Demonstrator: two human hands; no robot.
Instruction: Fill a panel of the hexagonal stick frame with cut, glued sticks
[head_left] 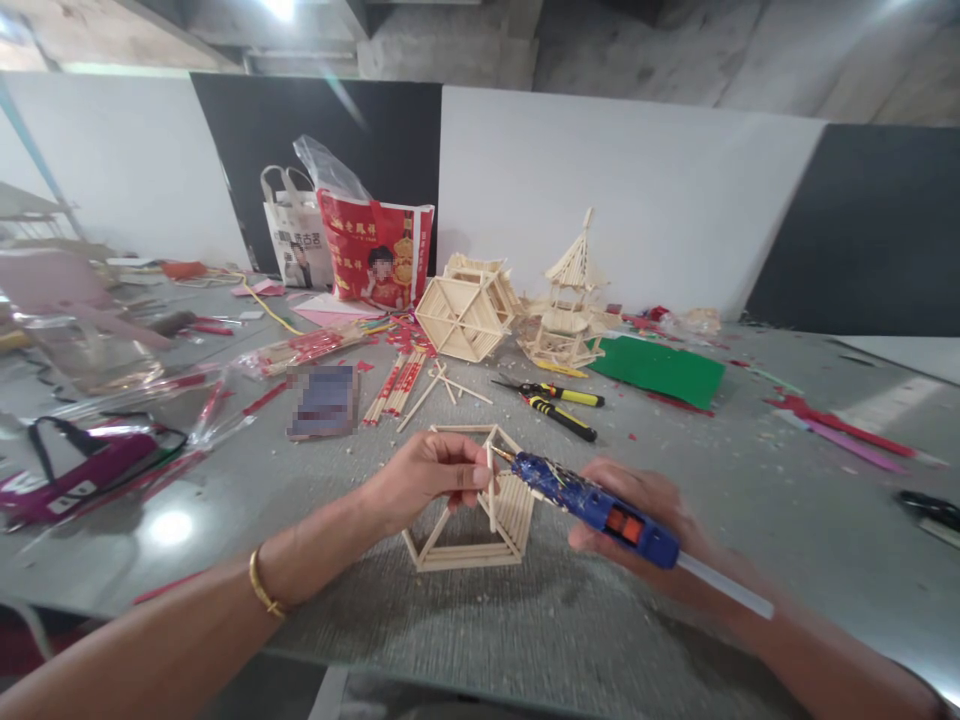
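Note:
Between the thumb and fingers of my left hand (442, 472) a short wooden stick (492, 500) is pinched, standing roughly upright. My right hand (637, 500) grips a blue glue gun (577, 492), its metal nozzle close to the stick's upper part; whether they touch I cannot tell. A clear glue stick (724, 585) protrudes from the gun's back end. Beneath both hands lies a hexagonal wooden stick frame (469, 558) with spokes, one section filled with parallel sticks. My left hand hides part of that frame.
Beyond the frame lie yellow-black pliers (559, 415), loose sticks (450, 385) and wrapped chopsticks (394, 385). A hexagonal stick structure (465, 318) and a pagoda model (570, 300) stand farther back. A green sheet (656, 372) lies right, a red bag (379, 250) stands behind, a purple pouch (79, 470) sits left.

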